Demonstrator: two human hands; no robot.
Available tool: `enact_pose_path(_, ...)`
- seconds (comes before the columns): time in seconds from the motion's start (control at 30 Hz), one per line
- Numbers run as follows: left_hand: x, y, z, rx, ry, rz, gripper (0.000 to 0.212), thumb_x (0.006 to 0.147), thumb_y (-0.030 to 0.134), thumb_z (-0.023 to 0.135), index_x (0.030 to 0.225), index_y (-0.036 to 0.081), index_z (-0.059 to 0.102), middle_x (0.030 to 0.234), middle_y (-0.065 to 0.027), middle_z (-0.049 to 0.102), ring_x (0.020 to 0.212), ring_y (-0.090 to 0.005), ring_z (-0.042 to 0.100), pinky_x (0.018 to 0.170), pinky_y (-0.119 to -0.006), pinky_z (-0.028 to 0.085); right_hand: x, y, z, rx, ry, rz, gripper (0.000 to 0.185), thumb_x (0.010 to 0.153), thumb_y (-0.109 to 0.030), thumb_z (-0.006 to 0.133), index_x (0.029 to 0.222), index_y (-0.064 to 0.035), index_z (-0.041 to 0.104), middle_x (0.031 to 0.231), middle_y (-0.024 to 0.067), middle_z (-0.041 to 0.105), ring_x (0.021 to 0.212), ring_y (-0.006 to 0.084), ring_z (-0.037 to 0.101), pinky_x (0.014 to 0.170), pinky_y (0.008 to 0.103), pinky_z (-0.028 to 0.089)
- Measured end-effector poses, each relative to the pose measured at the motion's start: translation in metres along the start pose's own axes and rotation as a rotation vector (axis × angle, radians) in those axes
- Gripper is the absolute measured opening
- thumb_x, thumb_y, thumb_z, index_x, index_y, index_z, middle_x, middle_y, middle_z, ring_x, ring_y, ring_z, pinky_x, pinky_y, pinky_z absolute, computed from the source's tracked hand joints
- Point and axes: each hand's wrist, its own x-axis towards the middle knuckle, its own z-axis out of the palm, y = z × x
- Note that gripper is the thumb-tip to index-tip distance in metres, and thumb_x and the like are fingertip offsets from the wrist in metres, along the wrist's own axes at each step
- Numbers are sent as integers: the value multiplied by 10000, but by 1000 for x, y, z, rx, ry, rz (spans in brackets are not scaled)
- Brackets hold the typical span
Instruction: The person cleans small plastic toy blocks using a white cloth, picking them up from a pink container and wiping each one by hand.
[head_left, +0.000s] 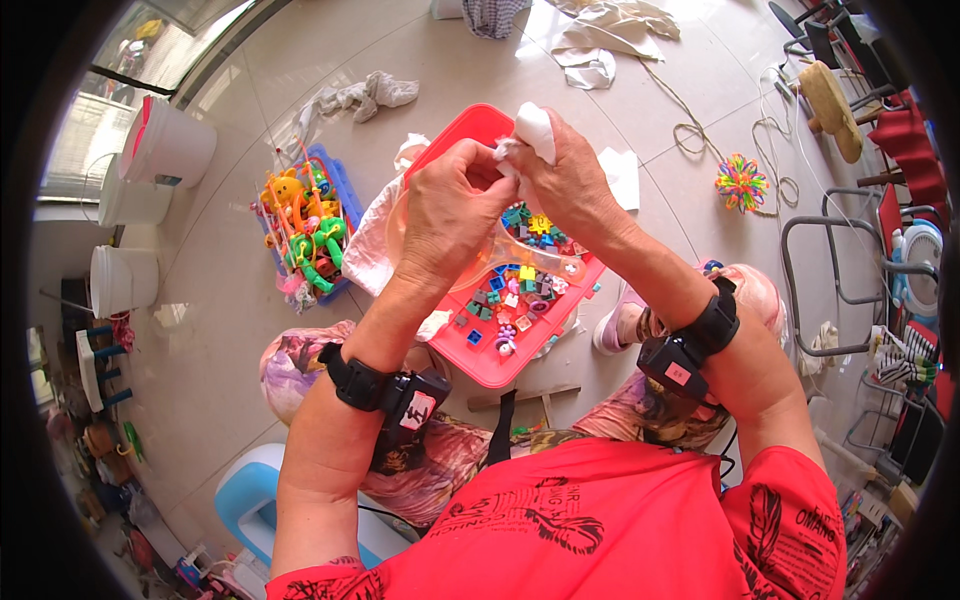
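Note:
My right hand (574, 176) holds a wad of white tissue (534, 129), which sticks up past the fingers. Close beside it, the thumb and fingers of my left hand (456, 206) are pinched together at the tissue's edge. What lies between those fingertips is hidden. Both hands are above a red plastic tray (480, 367). Small toy building blocks (496, 283) in several colours are scattered in it, among them a yellow block (528, 272). A translucent orange plastic piece with a handle (551, 261) lies across the blocks, partly covered by my left hand.
A blue basket (339, 176) full of plastic toys stands left of the tray, with a white cloth (371, 247) between them. White paper (621, 180) lies at the right. White buckets (180, 146) line the left side. Farther right are a colourful ball (741, 184), rope (686, 127) and metal-framed chairs (832, 221).

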Motion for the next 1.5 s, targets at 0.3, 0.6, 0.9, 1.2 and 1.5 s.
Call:
enact_pose_path(0.3, 9, 3, 17, 36, -86, 37, 205, 780, 141, 668, 890, -14, 590, 738, -115, 649, 687, -171, 644, 648, -294, 509, 2, 14, -17, -117, 167, 131, 220, 867, -156, 584, 944, 39, 518, 799, 176, 629, 714, 246, 645, 630, 348, 514)
enact_pose_path(0.6, 13, -27, 38, 182, -277, -48, 270, 826, 191, 670, 989, -14, 606, 837, -80, 660, 766, -131, 637, 673, -268, 516, 4, 6, -34, 87, 213, 123, 162, 868, -129, 559, 900, 29, 542, 761, 114, 646, 718, 188, 646, 648, 309, 506)
enact_pose_path(0.9, 19, -39, 17, 199, -192, -139, 253, 798, 182, 627, 967, -6, 645, 865, -163, 672, 803, -252, 662, 743, -346, 507, 0, -2, -42, 214, 154, 187, 131, 884, -107, 577, 902, 17, 538, 787, 76, 622, 719, 125, 597, 660, 262, 489)
enact_pose_path(1.2, 1, -118, 5, 657, -333, -57, 268, 756, 191, 659, 943, 0, 637, 802, -207, 643, 795, -346, 628, 734, -409, 489, -3, -16, -42, 371, 139, 182, 131, 851, -103, 577, 862, 13, 518, 722, 78, 610, 639, 127, 600, 536, 265, 494)
enact_pose_path(1.5, -18, -140, 17, 689, -356, 16, 392, 713, 163, 698, 1060, 35, 569, 955, -236, 589, 929, -389, 578, 825, -432, 458, -7, -23, -54, 471, 169, 209, 108, 842, -69, 576, 855, -1, 494, 700, 64, 578, 614, 122, 587, 529, 260, 493)
